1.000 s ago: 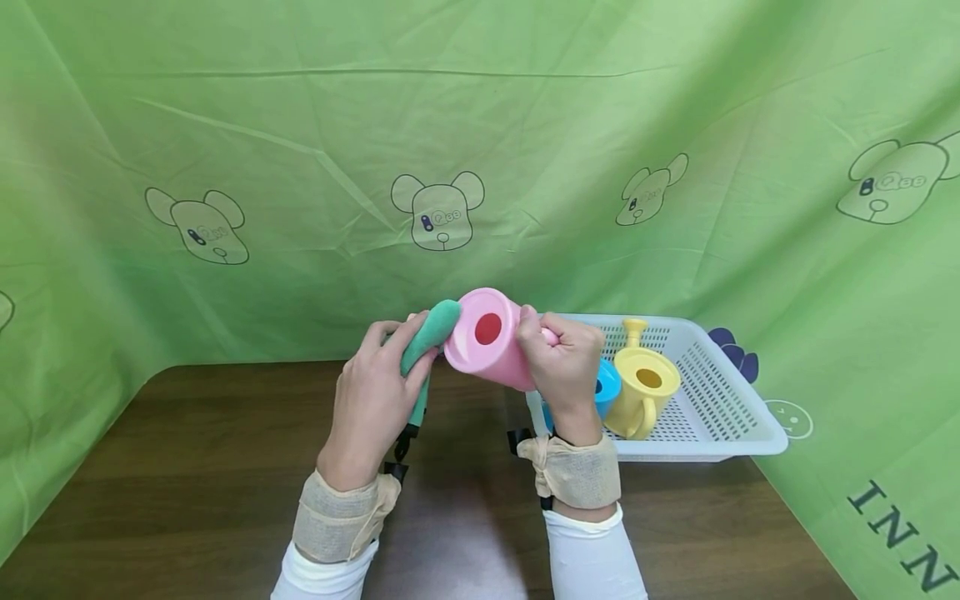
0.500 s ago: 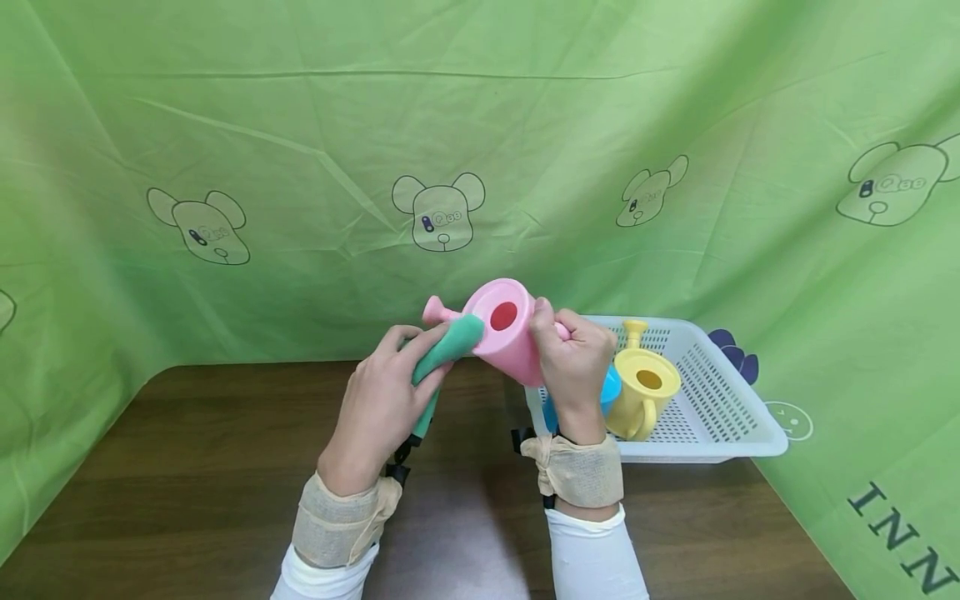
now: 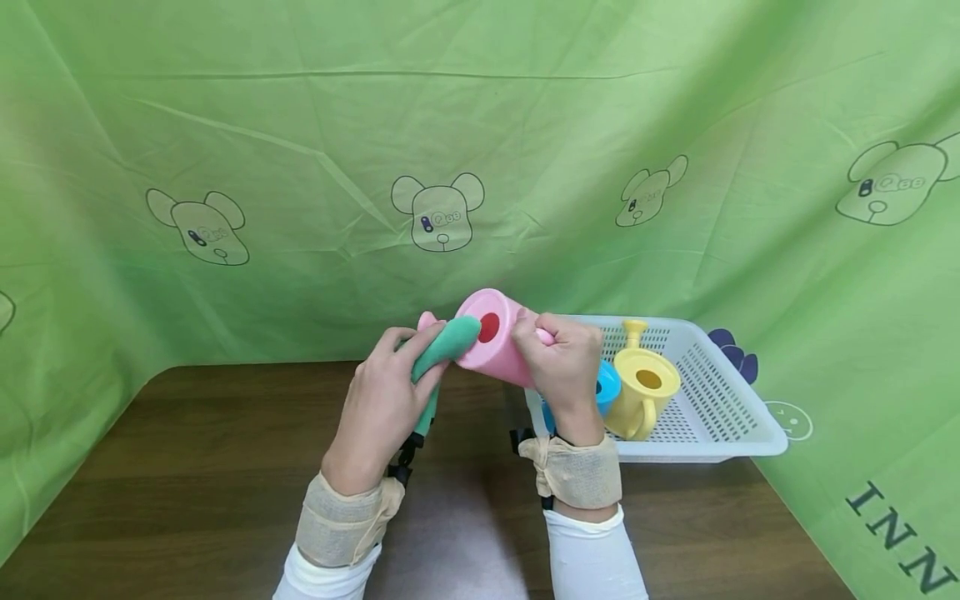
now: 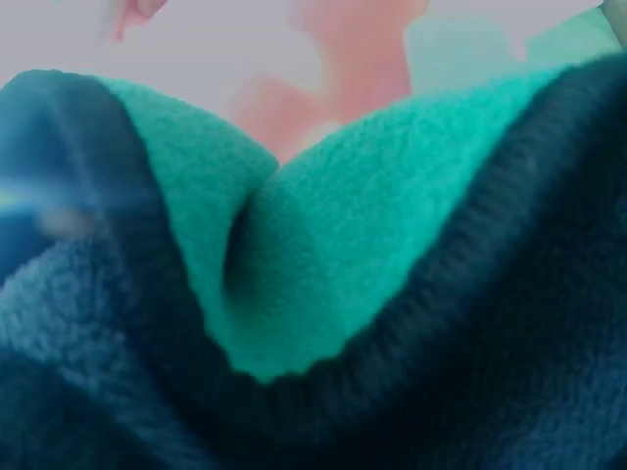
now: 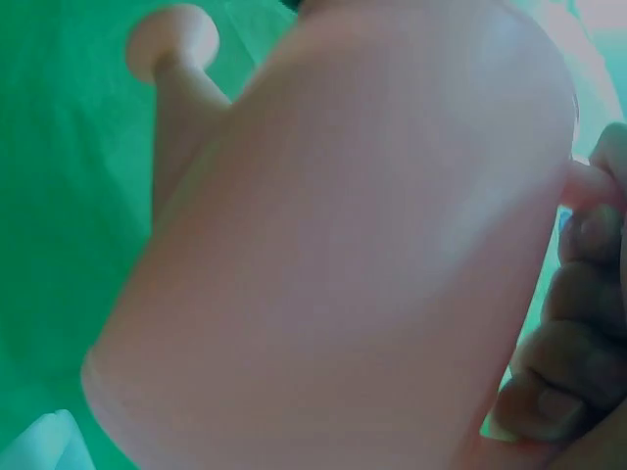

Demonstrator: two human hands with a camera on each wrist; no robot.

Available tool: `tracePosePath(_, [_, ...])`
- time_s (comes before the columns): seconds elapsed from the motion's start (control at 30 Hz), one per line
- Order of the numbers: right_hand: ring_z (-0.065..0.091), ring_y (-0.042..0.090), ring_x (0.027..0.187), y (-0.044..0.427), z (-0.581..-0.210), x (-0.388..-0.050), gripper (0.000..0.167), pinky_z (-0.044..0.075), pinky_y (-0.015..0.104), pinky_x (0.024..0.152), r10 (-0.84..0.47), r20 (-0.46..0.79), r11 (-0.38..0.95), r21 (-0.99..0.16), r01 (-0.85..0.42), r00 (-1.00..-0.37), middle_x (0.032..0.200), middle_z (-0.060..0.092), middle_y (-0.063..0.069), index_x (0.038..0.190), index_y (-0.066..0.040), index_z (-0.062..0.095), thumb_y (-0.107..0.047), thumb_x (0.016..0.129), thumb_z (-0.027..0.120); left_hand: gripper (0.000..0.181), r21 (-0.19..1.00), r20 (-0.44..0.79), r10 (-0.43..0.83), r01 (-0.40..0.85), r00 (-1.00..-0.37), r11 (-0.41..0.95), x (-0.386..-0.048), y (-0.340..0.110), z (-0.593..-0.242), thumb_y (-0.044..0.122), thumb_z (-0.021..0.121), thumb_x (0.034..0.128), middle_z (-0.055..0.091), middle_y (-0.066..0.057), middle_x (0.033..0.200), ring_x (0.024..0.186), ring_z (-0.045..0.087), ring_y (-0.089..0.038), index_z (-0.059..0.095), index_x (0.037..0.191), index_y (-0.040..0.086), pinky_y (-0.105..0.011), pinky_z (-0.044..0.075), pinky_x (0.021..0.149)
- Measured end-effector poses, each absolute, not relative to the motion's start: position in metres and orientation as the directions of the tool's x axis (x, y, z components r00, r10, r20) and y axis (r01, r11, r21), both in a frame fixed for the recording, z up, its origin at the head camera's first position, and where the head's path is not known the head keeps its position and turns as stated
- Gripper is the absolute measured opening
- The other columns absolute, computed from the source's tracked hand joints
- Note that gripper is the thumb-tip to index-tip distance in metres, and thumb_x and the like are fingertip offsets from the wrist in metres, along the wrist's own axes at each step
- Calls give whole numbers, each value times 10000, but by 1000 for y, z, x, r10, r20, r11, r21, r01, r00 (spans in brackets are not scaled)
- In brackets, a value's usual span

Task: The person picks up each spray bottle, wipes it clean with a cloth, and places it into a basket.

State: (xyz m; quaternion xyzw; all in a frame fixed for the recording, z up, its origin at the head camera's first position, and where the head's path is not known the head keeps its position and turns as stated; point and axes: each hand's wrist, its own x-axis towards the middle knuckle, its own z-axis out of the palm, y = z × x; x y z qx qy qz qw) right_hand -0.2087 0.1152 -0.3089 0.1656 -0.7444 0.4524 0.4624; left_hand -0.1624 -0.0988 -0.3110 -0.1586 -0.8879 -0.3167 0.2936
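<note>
In the head view a pink watering can is held in the air, tilted with its top toward the left. My right hand grips it by the handle; the right wrist view shows the fingers curled round that handle. A folded green cloth is in my left hand, held between thumb and fingers. The cloth touches the can's top rim beside the red-looking opening and hides part of the spout. Cloth folds fill most of the left wrist view.
A white perforated basket stands at the right. In it are a yellow watering can and a blue one, partly hidden by my right wrist. The brown wooden table meets a green printed curtain behind.
The pink watering can rose and shifted right, then came back down left, its spout showing more in between. The cloth moved right onto its top and now lies against the rim near the opening.
</note>
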Motion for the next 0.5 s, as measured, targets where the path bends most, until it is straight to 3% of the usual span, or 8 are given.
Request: tracePosePath(0.5, [261, 29, 496, 107, -309, -205, 556, 151, 175, 474, -63, 826, 495, -462, -736, -561, 469, 348, -9, 461, -121, 375, -164, 892, 724, 515, 469, 650, 17, 418, -760, 778, -166, -104, -310, 203, 805, 951, 662, -148, 1287, 938, 740, -399, 665, 1440, 282, -551, 600, 703])
